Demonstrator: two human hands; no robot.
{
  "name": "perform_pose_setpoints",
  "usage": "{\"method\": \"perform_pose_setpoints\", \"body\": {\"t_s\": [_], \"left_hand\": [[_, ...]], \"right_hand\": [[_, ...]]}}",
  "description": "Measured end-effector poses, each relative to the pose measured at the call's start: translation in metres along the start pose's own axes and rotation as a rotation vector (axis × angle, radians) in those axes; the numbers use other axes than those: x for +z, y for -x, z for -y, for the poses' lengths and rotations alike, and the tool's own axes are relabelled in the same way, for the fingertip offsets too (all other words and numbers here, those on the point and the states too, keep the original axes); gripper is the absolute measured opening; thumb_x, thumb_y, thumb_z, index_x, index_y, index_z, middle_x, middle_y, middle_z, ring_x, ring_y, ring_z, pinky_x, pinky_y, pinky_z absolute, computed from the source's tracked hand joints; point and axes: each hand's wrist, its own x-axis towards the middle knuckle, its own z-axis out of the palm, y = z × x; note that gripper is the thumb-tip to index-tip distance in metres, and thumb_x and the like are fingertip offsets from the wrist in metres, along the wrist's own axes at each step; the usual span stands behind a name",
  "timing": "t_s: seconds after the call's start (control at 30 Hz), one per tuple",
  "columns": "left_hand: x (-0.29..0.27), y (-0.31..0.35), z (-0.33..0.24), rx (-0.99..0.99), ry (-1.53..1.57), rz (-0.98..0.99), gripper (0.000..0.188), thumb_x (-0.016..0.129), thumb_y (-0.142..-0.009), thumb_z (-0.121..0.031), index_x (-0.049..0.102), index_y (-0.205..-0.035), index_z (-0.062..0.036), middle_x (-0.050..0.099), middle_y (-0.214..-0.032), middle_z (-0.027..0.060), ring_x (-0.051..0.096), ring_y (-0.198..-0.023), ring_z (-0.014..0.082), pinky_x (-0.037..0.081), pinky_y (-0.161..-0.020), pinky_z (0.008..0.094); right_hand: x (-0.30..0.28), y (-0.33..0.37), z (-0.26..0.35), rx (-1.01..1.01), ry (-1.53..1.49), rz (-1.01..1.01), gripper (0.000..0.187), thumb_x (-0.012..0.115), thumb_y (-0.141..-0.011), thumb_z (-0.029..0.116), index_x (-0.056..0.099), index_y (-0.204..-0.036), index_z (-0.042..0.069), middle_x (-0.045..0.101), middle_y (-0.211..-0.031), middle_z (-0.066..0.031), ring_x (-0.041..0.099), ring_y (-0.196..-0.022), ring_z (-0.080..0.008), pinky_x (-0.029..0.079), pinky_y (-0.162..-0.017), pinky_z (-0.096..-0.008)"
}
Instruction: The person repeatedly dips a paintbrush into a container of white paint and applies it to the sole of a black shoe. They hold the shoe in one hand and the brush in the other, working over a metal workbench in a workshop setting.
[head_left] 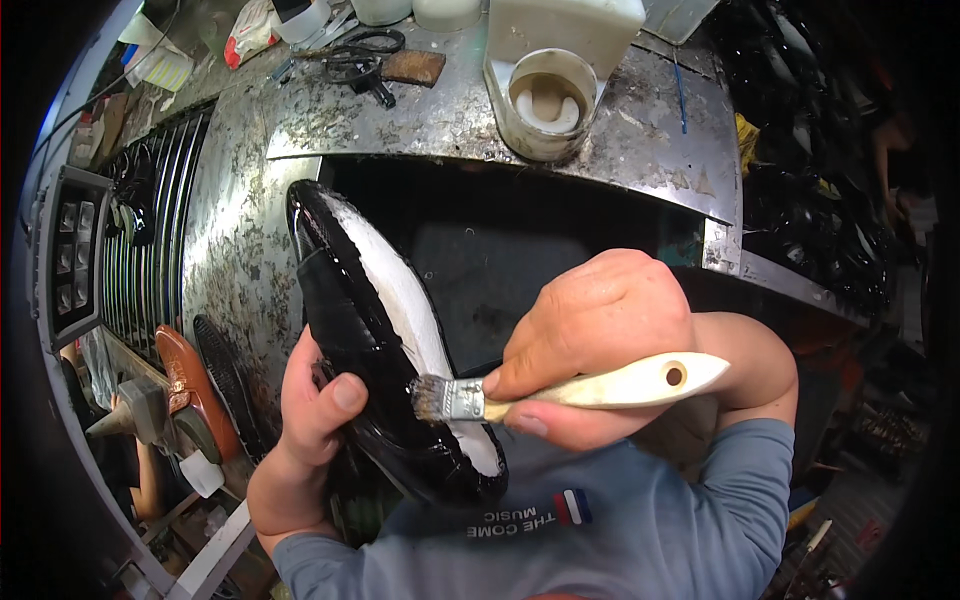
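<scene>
A glossy black shoe (340,325) is held tilted on its side in front of my body, its toe pointing up and away. My left hand (315,405) grips it from the left, with the thumb on the upper near the heel. Along the shoe's right side runs a white strip (405,300) with a ragged black edge. My right hand (600,330) is closed round the pale wooden handle of a flat paintbrush (640,382). The brush's dark, worn bristles touch the black border beside the white strip, toward the heel end. Some left fingers are hidden behind the shoe.
Beyond the shoe, a white pot (545,115) with pale contents stands on the stained metal bench (640,150). Scissors (365,60) and a brown block (413,68) lie left of it. A brown shoe (190,385) rests at left, near a metal rack (150,260) and lamp (75,255).
</scene>
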Motion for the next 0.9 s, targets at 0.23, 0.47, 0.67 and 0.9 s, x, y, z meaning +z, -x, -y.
{"method": "perform_pose_setpoints", "body": {"t_s": [0.23,0.47,0.67,0.9], "left_hand": [[-0.007,-0.004,0.002,0.01,-0.034,-0.023,0.077,0.075,-0.089,-0.042,0.046,-0.143,0.0045,0.065,-0.126,0.0139,0.066,-0.112,0.0211,0.052,-0.098,0.0348],[-0.004,-0.006,0.009,-0.018,0.063,-0.062,0.074,0.07,-0.093,-0.043,0.045,-0.143,0.0053,0.065,-0.126,0.0153,0.067,-0.109,0.0216,0.055,-0.095,0.0347],[-0.012,-0.013,0.034,-0.074,0.351,-0.014,0.069,0.06,-0.1,-0.042,0.042,-0.145,0.0078,0.064,-0.129,0.022,0.07,-0.111,0.0263,0.059,-0.095,0.0383],[-0.007,-0.022,0.069,-0.131,0.851,0.126,0.065,0.036,-0.11,-0.043,0.035,-0.155,0.003,0.054,-0.147,0.0262,0.059,-0.132,0.0365,0.049,-0.112,0.053]], "right_hand": [[0.0,0.003,0.012,0.061,-0.089,0.079,0.013,0.08,-0.08,0.011,0.078,-0.089,0.002,0.073,-0.075,-0.0078,0.072,-0.063,-0.0205,0.058,-0.054,-0.0299],[-0.007,0.0,0.022,0.076,-0.148,0.174,0.014,0.083,-0.08,0.009,0.078,-0.09,0.0,0.072,-0.078,-0.0084,0.072,-0.063,-0.0209,0.058,-0.053,-0.0288],[-0.015,-0.006,0.027,0.051,-0.183,0.235,0.011,0.081,-0.083,0.005,0.078,-0.091,-0.001,0.071,-0.081,-0.0087,0.071,-0.064,-0.0202,0.057,-0.054,-0.0288],[-0.022,-0.019,0.028,0.009,-0.189,0.266,0.01,0.08,-0.082,0.003,0.078,-0.091,-0.002,0.071,-0.081,-0.0099,0.071,-0.065,-0.0205,0.057,-0.055,-0.0287]]}}
